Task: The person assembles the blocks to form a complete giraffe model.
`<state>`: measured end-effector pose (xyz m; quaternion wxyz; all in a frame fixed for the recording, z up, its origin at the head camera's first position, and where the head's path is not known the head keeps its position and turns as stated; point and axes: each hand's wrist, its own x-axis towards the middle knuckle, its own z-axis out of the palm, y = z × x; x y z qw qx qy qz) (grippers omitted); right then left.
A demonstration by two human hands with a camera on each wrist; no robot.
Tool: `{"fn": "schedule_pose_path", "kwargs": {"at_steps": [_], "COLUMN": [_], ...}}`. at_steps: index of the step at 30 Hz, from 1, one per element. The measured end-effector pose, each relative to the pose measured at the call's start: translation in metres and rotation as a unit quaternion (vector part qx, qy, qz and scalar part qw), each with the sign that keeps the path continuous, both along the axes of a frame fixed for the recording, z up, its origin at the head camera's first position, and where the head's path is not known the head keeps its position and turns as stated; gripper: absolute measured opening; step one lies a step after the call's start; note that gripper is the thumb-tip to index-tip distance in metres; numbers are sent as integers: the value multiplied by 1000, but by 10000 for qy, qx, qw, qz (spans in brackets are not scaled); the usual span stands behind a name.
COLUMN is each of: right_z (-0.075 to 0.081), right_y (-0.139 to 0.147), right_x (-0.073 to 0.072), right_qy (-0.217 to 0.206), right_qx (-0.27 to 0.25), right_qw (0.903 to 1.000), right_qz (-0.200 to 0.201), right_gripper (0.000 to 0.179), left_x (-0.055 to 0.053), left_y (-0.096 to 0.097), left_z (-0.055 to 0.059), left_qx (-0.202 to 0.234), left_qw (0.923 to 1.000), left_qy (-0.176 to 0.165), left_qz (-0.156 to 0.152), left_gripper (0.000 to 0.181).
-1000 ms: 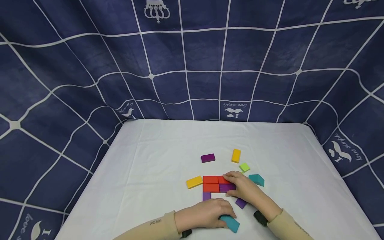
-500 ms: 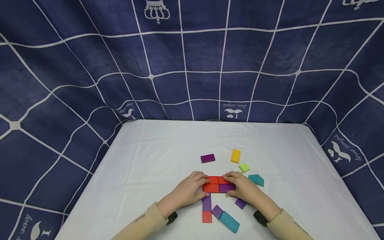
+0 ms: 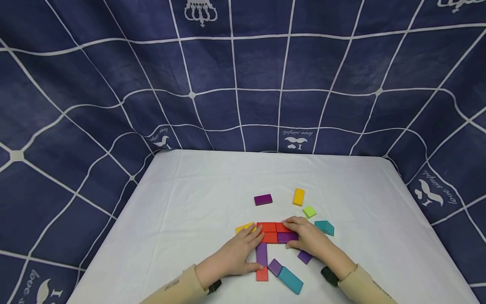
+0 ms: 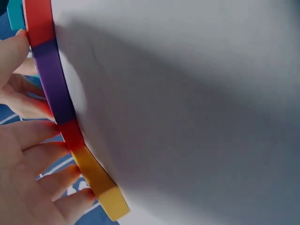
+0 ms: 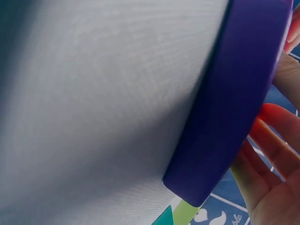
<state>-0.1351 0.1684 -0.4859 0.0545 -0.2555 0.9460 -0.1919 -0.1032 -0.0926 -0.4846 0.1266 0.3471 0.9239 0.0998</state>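
Flat red blocks (image 3: 266, 227) and a purple block (image 3: 287, 238) lie edge to edge on the table. My right hand (image 3: 312, 237) grips this group from the right, fingertips on a red block and thumb by the purple block's near side. My left hand (image 3: 237, 254) is spread at the left side, fingertips touching the red blocks and partly covering a yellow block (image 4: 100, 183). Its thumb touches the lower red block (image 3: 262, 274), which meets an upright purple block (image 3: 261, 254). In the right wrist view, a long purple block (image 5: 229, 98) hides some fingers.
A teal block (image 3: 290, 280) and small purple block (image 3: 275, 267) lie in front. Behind are a dark purple block (image 3: 263, 199), yellow block (image 3: 298, 197) and lime block (image 3: 309, 211). A teal block (image 3: 324, 227) and purple piece (image 3: 305, 257) lie near the right hand.
My left hand let go of the teal block, moved up-left to the red blocks, then spread its fingers while its thumb slid down to the lower red block. The right hand stayed in place.
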Motion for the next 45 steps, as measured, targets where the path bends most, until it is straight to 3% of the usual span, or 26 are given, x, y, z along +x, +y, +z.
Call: {"fn": "schedule_pose_path", "kwargs": {"at_steps": [14, 35, 40, 45], "right_z": [-1, 1, 8, 11], "right_y": [0, -1, 1, 2], "right_x": [0, 3, 16, 45], "right_qy": [8, -42, 350, 630], "right_qx": [-18, -90, -299, -678], "right_qw": [10000, 9999, 9989, 9951], "right_qz": [-35, -87, -14, 361], "right_gripper": [64, 67, 60, 42], "left_x": [6, 6, 5, 7], "left_y": [3, 3, 2, 2], "left_z": [3, 4, 4, 2], "left_qx": [-163, -286, -257, -176], "left_qw": [9998, 9995, 9996, 9998], "left_qy": [-23, 60, 43, -66], "left_qz": [-74, -104, -89, -108], "left_gripper": [86, 86, 86, 86]}}
